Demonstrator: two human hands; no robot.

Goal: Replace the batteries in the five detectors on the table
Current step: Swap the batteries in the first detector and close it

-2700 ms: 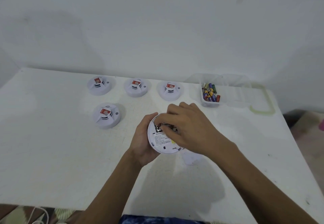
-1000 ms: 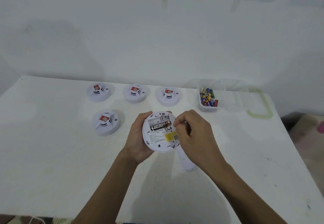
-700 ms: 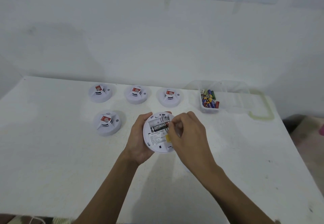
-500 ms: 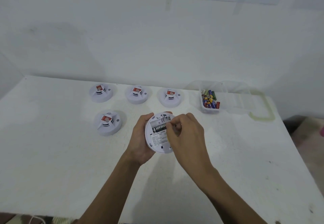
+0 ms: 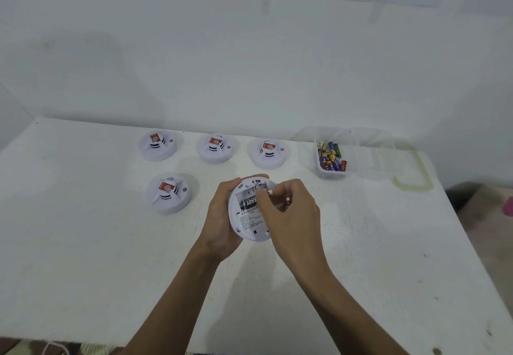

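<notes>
My left hand grips a white round detector by its left rim, above the table, with its labelled back turned up. Its battery bay lies uncovered, and a black battery sits in it. My right hand is curled over the bay's right end, thumb and fingertips on the battery there; a small red-tipped piece shows between its fingers. Four more white detectors stand face up: three in a back row and one in front at the left.
At the back right, a small clear tub holds several coloured batteries. Beside it lie a clear container and a green-rimmed lid. The white table meets a white wall behind; its right edge drops to the floor.
My right hand has moved from the detector's right rim onto the bay, now covering its right half. The detector stays in my left hand. The loose white piece on the table is hidden now.
</notes>
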